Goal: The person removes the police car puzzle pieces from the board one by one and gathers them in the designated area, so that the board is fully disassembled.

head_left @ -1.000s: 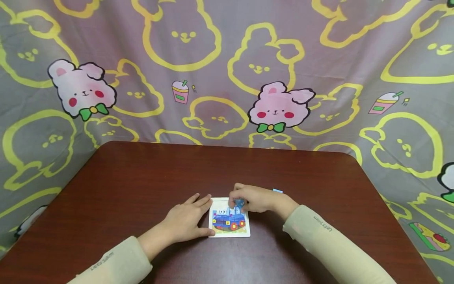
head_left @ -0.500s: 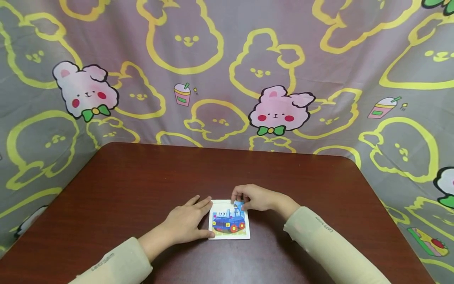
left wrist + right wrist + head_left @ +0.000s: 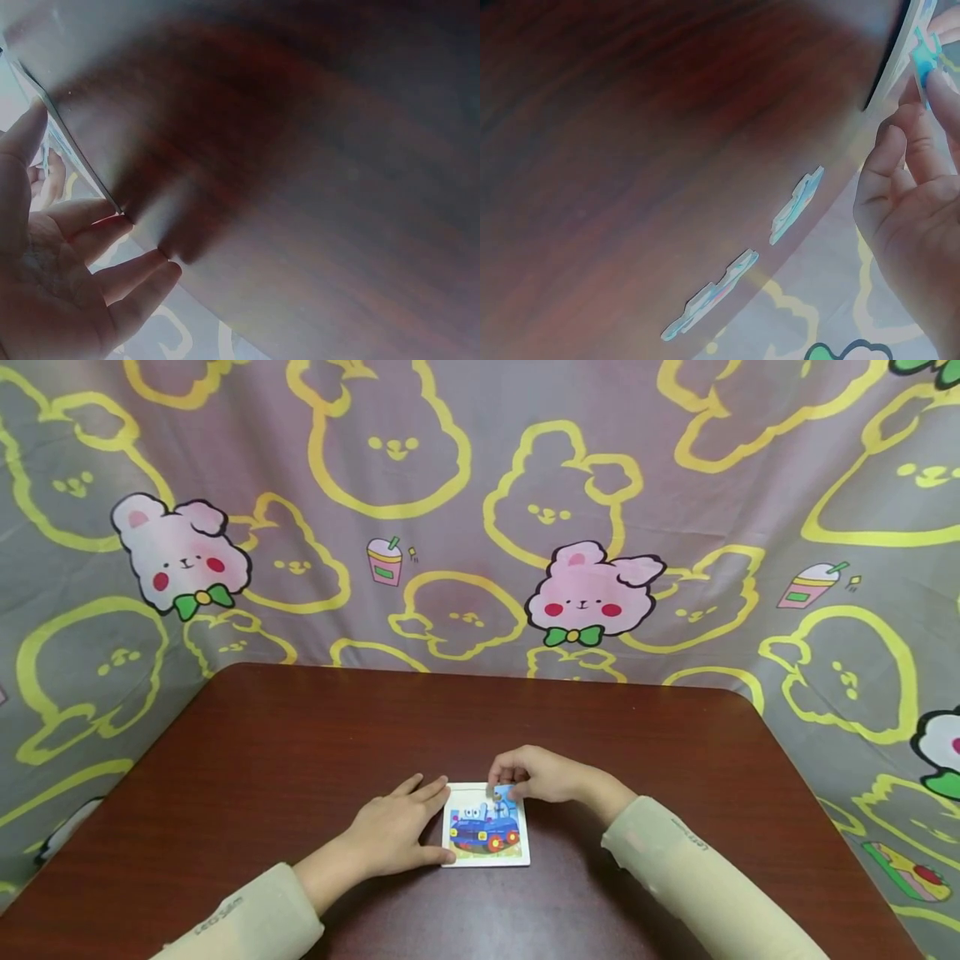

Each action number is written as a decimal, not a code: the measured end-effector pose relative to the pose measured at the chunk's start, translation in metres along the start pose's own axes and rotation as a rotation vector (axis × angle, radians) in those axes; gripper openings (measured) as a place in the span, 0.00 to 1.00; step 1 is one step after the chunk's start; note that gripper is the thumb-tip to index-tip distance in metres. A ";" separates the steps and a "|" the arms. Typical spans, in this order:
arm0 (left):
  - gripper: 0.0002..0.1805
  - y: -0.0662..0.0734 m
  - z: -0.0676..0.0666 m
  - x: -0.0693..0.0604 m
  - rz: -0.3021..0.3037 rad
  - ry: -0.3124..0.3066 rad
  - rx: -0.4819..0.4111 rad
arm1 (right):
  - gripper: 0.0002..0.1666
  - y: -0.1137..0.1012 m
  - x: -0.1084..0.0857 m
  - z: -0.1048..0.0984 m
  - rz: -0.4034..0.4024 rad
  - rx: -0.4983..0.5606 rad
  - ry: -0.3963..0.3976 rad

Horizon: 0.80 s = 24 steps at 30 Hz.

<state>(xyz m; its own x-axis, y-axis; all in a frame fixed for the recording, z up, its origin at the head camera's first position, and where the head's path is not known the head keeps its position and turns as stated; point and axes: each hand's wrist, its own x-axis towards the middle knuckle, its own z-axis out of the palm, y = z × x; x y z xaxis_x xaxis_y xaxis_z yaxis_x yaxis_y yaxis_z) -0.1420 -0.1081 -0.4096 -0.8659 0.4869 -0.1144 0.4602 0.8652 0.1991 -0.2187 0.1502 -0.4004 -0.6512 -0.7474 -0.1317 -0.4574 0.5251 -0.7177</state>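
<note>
Thumb and fingers of the right hand (image 3: 546,775), bent, pinch a blue jigsaw piece (image 3: 503,792) at the far right corner of a white-framed jigsaw board (image 3: 491,862) showing a blue vehicle. The left hand (image 3: 392,829) is spread, fingers nearly straight, thumb and fingertips against the board's left edge. Two loose jigsaw pieces (image 3: 710,295) lie end to end, slightly apart, on the dark reddish-brown table (image 3: 352,718). Behind hangs a rabbit-print curtain (image 3: 442,539).

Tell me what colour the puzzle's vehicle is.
The vehicle is mostly blue, best seen in the head view.
</note>
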 end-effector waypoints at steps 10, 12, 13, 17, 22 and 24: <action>0.50 0.001 -0.003 -0.001 -0.006 0.005 -0.004 | 0.09 -0.001 -0.004 -0.005 -0.002 0.033 0.040; 0.50 0.001 -0.003 -0.001 -0.007 0.006 -0.003 | 0.09 0.000 -0.005 -0.006 -0.003 0.039 0.048; 0.50 0.001 -0.003 -0.001 -0.007 0.007 -0.002 | 0.09 0.001 -0.006 -0.006 -0.003 0.039 0.051; 0.50 0.001 -0.002 -0.002 -0.002 0.008 -0.003 | 0.09 0.003 -0.010 -0.008 0.012 0.042 0.065; 0.50 0.001 -0.002 -0.002 0.000 0.011 -0.002 | 0.10 0.006 -0.015 -0.010 0.035 0.044 0.085; 0.50 0.002 -0.002 -0.003 0.000 0.015 -0.001 | 0.10 0.007 -0.018 -0.011 0.039 0.043 0.090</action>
<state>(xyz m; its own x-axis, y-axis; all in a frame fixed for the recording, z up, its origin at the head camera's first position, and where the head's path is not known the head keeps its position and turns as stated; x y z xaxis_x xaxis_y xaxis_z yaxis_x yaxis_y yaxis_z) -0.1391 -0.1081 -0.4073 -0.8685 0.4855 -0.0999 0.4604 0.8648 0.2002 -0.2170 0.1718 -0.3960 -0.7207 -0.6860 -0.1000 -0.4054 0.5340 -0.7419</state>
